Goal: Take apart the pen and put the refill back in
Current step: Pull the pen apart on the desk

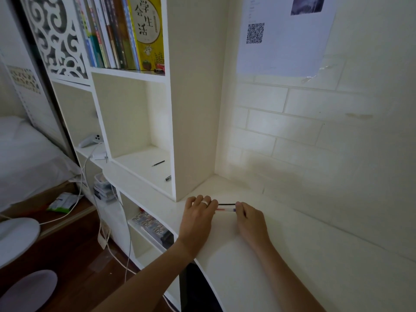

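A clear pen barrel (225, 209) with red and blue marks lies across the white desk (292, 255) between my hands. Just behind it a thin black refill (227, 204) lies parallel to the barrel. My left hand (198, 219), a ring on one finger, rests palm down with its fingertips over the barrel's left end. My right hand (249, 221) has its fingers closed around the barrel's right end. Both ends of the barrel and of the refill are hidden by my fingers.
A white bookcase (193, 131) stands on the desk directly left of my hands. Its open cubby holds another black refill (158, 163) and a small dark pen part (168, 178). A brick-pattern wall (315, 143) rises behind the desk. Cables (117, 221) hang at the left.
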The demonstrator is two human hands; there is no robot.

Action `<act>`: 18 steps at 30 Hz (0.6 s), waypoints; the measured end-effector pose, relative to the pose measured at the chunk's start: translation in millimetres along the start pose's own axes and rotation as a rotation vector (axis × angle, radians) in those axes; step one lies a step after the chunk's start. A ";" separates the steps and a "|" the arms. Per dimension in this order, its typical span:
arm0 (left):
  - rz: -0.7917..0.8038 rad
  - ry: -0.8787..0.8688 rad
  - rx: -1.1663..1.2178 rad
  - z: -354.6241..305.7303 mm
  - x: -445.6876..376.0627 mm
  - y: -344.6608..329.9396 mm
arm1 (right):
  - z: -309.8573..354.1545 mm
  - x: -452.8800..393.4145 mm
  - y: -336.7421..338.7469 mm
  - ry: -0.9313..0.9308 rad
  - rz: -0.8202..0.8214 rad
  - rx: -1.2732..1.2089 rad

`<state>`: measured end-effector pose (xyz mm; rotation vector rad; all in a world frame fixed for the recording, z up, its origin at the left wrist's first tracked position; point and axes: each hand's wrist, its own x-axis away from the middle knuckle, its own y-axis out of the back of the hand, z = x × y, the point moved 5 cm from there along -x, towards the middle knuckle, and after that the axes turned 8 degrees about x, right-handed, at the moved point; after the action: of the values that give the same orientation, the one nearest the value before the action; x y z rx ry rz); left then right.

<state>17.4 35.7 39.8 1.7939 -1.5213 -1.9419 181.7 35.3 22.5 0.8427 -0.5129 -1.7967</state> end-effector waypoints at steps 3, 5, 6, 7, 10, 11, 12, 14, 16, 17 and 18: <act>0.025 -0.038 0.015 0.2 -1.4 -6.7 | 1.4 -0.7 0.7 0.030 -0.015 0.005; 0.050 -0.039 0.043 0.9 -1.4 -9.7 | 2.0 -0.9 1.4 0.057 -0.030 0.029; 0.064 -0.036 0.051 1.2 -1.5 -10.9 | 2.2 -1.2 1.8 0.072 -0.036 0.037; 0.075 -0.033 0.055 1.2 -1.5 -11.4 | 2.4 -1.3 2.1 0.087 -0.043 0.040; 0.090 -0.018 0.064 -0.7 -0.6 -10.3 | 3.1 -0.9 1.9 0.108 -0.077 0.016; 0.090 -0.008 0.056 -1.3 -0.1 -9.7 | 4.3 -0.6 1.7 0.107 -0.087 0.009; 0.093 0.004 0.045 -1.0 0.6 -9.5 | 5.4 -0.2 1.3 0.111 -0.096 0.008; 0.103 0.032 0.028 0.2 1.9 -9.0 | 7.3 1.4 1.9 0.127 -0.107 -0.009; 0.104 0.053 0.008 1.8 2.1 -7.7 | 5.1 2.3 6.4 0.128 -0.108 -0.079; 0.102 0.062 -0.002 2.8 1.6 -7.2 | 3.0 2.8 9.0 0.118 -0.096 -0.122; 0.098 0.068 -0.011 4.0 1.3 -7.4 | 0.9 3.3 11.1 0.098 -0.079 -0.164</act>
<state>17.8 40.9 33.0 1.7280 -1.5428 -1.8225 187.2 28.1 29.7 0.8414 -0.2682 -1.8317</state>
